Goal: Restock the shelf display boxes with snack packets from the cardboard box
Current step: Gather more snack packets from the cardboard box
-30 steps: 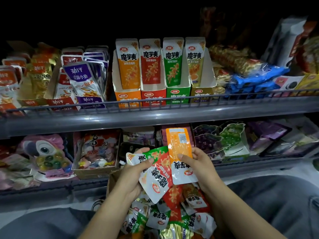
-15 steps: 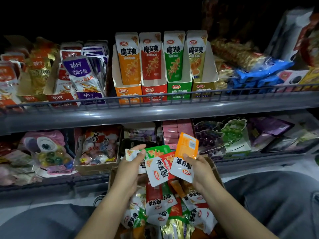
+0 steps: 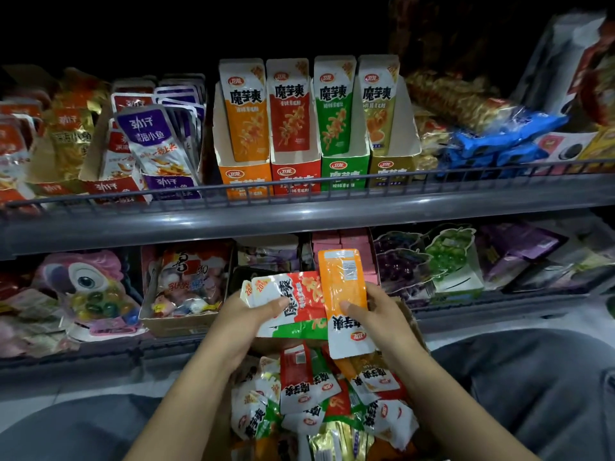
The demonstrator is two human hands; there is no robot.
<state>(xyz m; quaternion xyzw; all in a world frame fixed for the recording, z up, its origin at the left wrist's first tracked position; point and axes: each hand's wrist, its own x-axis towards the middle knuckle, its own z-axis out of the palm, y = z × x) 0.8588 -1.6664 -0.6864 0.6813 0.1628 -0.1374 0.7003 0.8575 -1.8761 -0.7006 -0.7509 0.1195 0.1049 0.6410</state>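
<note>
My left hand [image 3: 248,322] grips a small stack of red and green snack packets [image 3: 296,301] held sideways. Beside it my right hand [image 3: 376,319] holds an orange packet [image 3: 344,287] upright, thumb on its front. Both hands hover over the cardboard box [image 3: 411,319], which is full of mixed packets [image 3: 319,400]. On the upper shelf stand the display boxes side by side: orange [image 3: 244,181], red [image 3: 294,178], green [image 3: 344,173] and yellow [image 3: 392,169], each with packets standing in it.
A grey shelf rail [image 3: 299,217] with a wire guard runs across between the two shelves. Purple and red fish snack boxes [image 3: 153,144] sit left of the display boxes, blue packs [image 3: 499,141] to the right. The lower shelf holds candy boxes [image 3: 186,287]. My knees flank the box.
My right hand has turned the orange packet upright again and raised it beside the left hand's stack. The left hand's packets have been squared together and turned sideways.
</note>
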